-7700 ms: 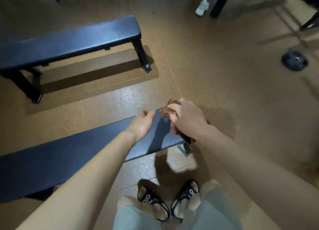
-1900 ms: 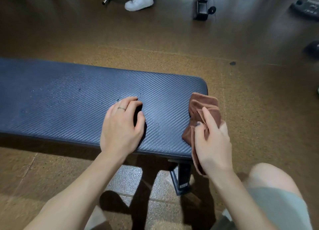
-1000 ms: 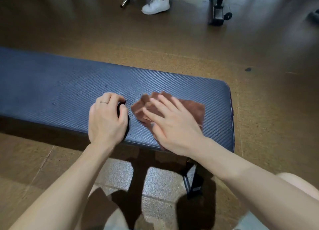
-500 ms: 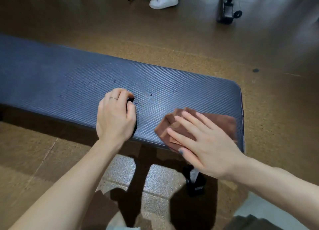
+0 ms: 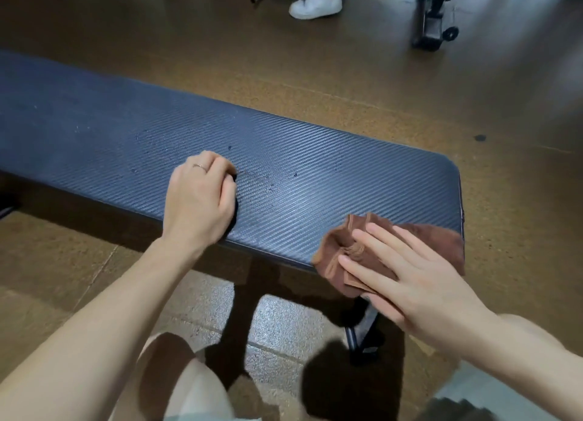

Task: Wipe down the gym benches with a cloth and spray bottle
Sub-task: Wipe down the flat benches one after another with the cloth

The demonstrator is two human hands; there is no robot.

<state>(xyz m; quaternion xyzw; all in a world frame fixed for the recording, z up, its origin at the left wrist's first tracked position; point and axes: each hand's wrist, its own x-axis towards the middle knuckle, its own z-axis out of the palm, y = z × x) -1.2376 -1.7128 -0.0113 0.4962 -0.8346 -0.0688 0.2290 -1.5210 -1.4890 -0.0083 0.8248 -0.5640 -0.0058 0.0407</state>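
Now pressing brown cloth (image 5: 410,240) flat with open right hand (image 5: 419,281) at surface (image 5: 315,174) near-right corner, further right than half a second ago; left hand (image 5: 198,199) unmoved, fingers curled shut.

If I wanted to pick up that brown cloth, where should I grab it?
Probably pinch the brown cloth at its far right corner, coming from above. That part lies flat and bare on the bench near its end, while the right hand presses flat over the bunched near side that overhangs the edge.
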